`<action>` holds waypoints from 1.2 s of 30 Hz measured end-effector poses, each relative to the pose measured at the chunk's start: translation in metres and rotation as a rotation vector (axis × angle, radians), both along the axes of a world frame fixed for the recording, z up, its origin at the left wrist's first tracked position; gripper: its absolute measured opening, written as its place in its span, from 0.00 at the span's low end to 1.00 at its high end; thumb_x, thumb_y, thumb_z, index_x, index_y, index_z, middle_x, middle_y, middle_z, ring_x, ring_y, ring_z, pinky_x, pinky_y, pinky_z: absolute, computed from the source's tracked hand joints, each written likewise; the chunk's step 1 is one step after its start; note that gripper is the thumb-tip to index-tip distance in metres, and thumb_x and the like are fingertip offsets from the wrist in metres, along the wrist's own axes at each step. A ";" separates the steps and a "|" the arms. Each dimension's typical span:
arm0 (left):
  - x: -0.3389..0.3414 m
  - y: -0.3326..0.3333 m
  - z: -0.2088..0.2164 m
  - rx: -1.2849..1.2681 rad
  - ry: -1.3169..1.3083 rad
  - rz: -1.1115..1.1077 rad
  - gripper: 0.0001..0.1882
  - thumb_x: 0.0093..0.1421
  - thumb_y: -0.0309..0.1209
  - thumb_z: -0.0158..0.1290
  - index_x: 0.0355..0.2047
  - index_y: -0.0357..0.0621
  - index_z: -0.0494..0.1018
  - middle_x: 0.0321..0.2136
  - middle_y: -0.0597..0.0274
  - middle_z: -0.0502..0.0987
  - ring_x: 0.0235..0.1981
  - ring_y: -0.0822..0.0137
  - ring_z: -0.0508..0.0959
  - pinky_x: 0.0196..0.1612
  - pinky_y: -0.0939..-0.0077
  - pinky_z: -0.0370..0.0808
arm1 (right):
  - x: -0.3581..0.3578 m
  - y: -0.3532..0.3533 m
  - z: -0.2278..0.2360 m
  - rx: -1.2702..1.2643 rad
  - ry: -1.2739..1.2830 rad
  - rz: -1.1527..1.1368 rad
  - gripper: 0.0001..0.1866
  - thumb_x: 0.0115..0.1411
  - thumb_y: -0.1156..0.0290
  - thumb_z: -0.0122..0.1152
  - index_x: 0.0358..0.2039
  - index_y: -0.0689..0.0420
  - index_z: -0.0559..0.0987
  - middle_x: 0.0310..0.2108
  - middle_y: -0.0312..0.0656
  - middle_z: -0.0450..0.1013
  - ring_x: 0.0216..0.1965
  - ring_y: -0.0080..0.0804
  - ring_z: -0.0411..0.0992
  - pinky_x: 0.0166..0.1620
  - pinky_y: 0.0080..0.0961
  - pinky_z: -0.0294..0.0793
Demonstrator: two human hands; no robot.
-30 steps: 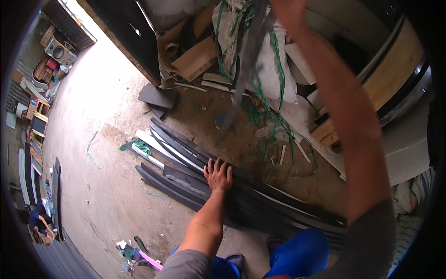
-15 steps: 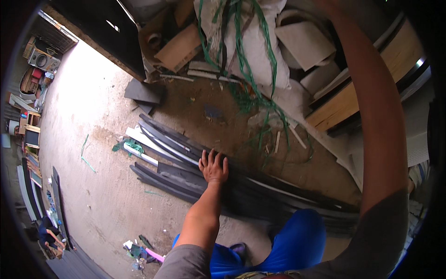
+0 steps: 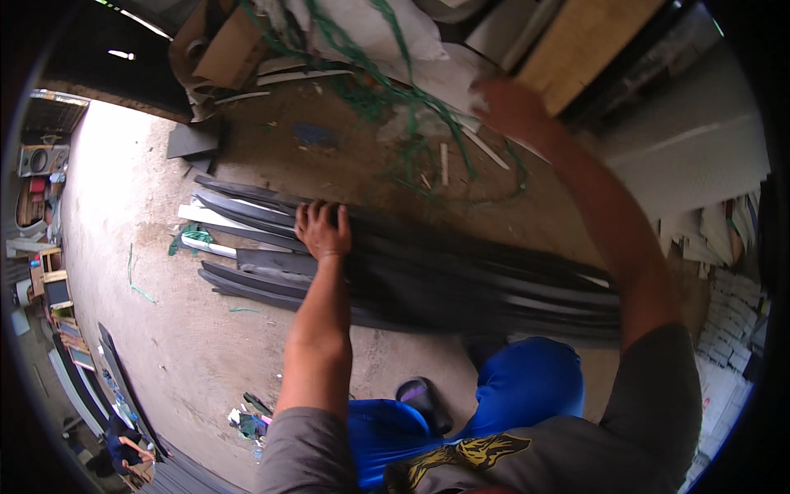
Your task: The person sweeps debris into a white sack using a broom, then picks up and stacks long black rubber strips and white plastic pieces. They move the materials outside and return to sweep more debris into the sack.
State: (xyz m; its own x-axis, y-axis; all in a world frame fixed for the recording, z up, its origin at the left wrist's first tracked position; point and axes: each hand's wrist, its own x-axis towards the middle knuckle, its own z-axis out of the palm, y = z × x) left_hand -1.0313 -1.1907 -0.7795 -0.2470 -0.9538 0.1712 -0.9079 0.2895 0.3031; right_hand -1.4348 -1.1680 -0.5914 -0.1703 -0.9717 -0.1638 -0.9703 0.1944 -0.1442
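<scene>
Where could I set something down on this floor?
Bare concrete lies between the dark strips, the small scraps and the long dark board at left. Beyond the strips it is crowded: green twine, a white sack and loose pale sticks. The left hand rests on the strips.

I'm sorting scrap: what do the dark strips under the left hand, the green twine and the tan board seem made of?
Dark strips: possibly plastic or rubber, smooth with a soft sheen; long, gently curved. Green twine: likely plastic, slightly glossy, in crinkled ribbons. Tan board: probably matte wood, by its colour; grain unclear.
</scene>
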 end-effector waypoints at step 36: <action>-0.093 0.337 0.027 0.964 1.565 0.922 0.50 0.56 0.65 0.55 0.59 0.27 0.63 0.58 0.47 0.70 0.55 0.52 0.73 0.59 0.57 0.70 | 0.086 0.297 -0.138 0.701 -1.059 -0.033 0.57 0.36 0.59 0.81 0.65 0.62 0.62 0.57 0.52 0.70 0.59 0.42 0.68 0.61 0.33 0.65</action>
